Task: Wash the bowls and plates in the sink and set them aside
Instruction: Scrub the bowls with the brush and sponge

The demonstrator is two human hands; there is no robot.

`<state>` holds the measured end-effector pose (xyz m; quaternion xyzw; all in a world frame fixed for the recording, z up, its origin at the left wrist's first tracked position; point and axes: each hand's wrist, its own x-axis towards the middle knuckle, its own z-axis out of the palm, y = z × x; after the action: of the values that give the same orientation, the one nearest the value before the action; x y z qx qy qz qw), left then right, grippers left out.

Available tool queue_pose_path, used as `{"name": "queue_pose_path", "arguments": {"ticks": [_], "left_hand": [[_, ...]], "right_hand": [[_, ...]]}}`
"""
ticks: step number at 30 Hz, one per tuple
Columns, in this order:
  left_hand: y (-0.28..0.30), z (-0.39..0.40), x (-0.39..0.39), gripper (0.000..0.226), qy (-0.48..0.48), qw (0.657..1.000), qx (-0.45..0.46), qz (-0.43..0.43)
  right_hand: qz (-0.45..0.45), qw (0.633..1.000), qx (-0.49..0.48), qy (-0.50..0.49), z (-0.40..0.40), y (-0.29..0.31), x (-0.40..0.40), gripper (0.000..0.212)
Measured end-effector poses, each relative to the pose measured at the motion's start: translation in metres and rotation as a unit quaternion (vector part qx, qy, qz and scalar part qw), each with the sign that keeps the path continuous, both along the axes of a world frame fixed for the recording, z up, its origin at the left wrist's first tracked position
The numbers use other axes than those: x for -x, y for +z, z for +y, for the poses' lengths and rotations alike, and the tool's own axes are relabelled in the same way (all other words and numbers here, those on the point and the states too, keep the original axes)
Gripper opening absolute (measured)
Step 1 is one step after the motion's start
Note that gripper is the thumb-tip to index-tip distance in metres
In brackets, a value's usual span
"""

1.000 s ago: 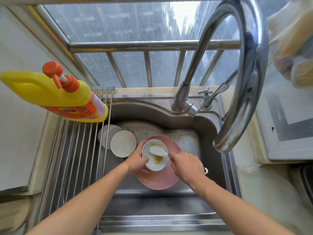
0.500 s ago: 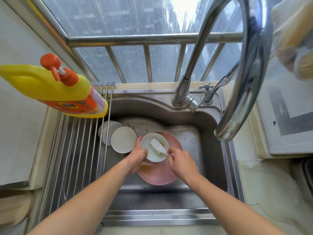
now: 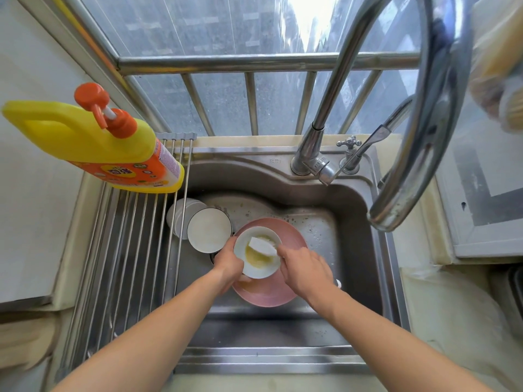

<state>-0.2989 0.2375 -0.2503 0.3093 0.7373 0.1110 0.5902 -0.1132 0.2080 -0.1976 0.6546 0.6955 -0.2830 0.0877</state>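
Note:
A small white bowl (image 3: 256, 264) with yellow residue sits above a pink plate (image 3: 268, 294) in the steel sink (image 3: 334, 239). My left hand (image 3: 227, 263) grips the bowl's left rim. My right hand (image 3: 304, 268) pinches a white sponge (image 3: 261, 246) that lies inside the bowl. To the left, a dark-rimmed white bowl (image 3: 209, 230) rests beside a stack of white dishes (image 3: 181, 215).
A yellow detergent bottle (image 3: 93, 148) with an orange pump stands on the roll-up metal rack (image 3: 124, 250) over the sink's left side. The tall curved faucet (image 3: 418, 123) arches over the right, its spout above the basin. A window railing runs behind.
The sponge has shifted inside the bowl, from its middle toward the upper part, with my right hand following. My left hand keeps its hold on the rim.

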Motion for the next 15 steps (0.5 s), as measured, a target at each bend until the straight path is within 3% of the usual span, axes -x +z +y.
{"name": "queue_pose_path", "arguments": {"ticks": [4, 8, 12, 15], "left_hand": [[0.0, 0.004, -0.002, 0.064, -0.001, 1.0, -0.015, 0.021], [-0.006, 0.006, 0.003, 0.071, -0.044, 0.996, -0.034, 0.069], [0.002, 0.006, 0.002, 0.069, -0.066, 0.997, -0.018, 0.047], [0.006, 0.004, 0.005, 0.062, -0.086, 0.996, 0.0, 0.036]], "right_hand": [[-0.024, 0.999, 0.038, 0.022, 0.004, 0.009, 0.002, 0.023], [0.026, 0.994, 0.088, 0.051, 0.019, 0.004, 0.004, 0.023], [0.022, 0.999, 0.027, 0.029, 0.015, -0.001, 0.001, 0.008], [-0.006, 1.0, 0.025, 0.014, 0.006, 0.005, -0.003, 0.018]]}}
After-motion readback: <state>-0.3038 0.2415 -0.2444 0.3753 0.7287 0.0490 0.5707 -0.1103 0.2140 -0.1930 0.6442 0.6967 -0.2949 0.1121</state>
